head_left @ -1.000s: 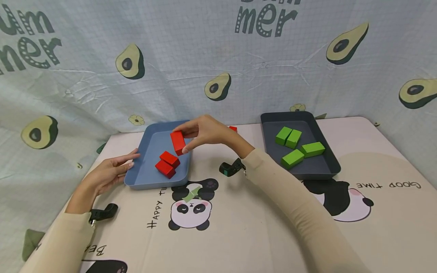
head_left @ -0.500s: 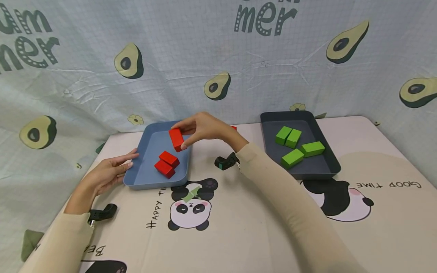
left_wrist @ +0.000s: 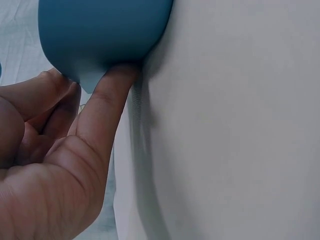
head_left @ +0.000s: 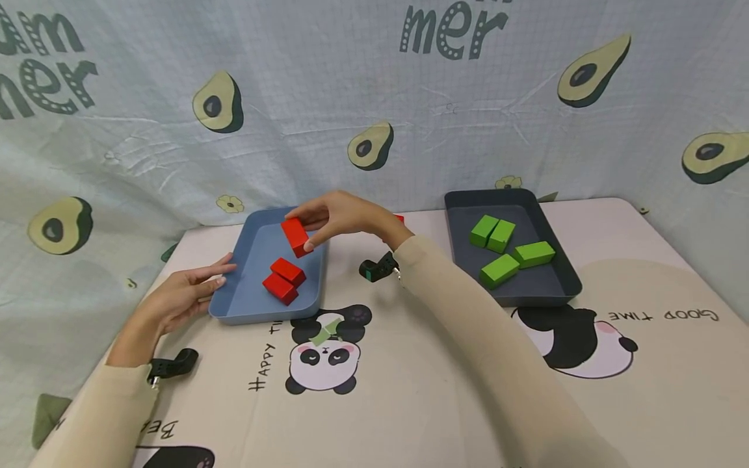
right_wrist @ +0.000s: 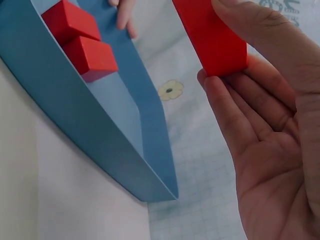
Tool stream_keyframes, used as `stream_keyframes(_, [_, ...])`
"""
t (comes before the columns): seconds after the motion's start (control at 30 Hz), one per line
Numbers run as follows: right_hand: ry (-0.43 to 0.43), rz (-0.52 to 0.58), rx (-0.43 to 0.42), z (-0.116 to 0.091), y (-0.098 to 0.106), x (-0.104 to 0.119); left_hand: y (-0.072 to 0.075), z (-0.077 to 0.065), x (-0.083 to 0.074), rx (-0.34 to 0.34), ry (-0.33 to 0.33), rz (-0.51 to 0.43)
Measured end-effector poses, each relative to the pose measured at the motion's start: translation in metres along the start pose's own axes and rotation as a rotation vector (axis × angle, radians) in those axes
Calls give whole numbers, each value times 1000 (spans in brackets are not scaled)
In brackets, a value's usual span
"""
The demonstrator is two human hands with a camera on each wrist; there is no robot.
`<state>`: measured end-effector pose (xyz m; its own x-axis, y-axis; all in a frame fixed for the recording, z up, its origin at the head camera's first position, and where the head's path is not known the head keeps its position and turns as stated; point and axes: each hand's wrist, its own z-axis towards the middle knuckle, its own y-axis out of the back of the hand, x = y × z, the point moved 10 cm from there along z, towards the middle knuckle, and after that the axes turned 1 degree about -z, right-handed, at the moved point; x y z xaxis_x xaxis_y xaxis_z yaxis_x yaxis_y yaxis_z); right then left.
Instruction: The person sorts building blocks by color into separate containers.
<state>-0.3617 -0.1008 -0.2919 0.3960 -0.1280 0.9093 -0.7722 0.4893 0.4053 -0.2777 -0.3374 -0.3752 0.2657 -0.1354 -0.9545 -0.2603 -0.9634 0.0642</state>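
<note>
In the head view my right hand (head_left: 345, 214) pinches a red block (head_left: 296, 236) between thumb and fingers, above the blue tray (head_left: 234, 305). The right wrist view shows this block (right_wrist: 217, 40) tilted, clear of the tray wall. Two more red blocks (head_left: 287, 272) lie side by side on the tray floor. My left hand (head_left: 178, 299) is at the tray's left side, fingers extended and touching its wall. From the left wrist, one finger (left_wrist: 107, 105) reaches to the bottom edge of the tray corner (left_wrist: 100, 35).
A dark grey tray (head_left: 570, 279) with several green blocks (head_left: 499, 270) stands at the right. Another red block (head_left: 400, 218) shows partly behind my right wrist. The table cover (head_left: 409, 390) has panda prints; a printed cloth (head_left: 292, 78) hangs behind.
My right hand has shifted slightly left and away from me with the red block, over the blue tray. The left hand keeps its place at the tray wall.
</note>
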Motion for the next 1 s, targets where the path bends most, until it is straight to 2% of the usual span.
stream_keyframes(0.23, [47,35,11,10,-2,-3,3,1,0,0,5,7])
stream_keyframes(0.53, [17,61,47,14,-4,-13,2,1,2,0,1,8])
stream_keyframes(0.87, [-25,-42,38,14,-3,-24,1,1,0,8,-3,-2])
stream_keyframes(1.0, [-35,-43,42,15,-4,-27,1,1,1,7,2,-3])
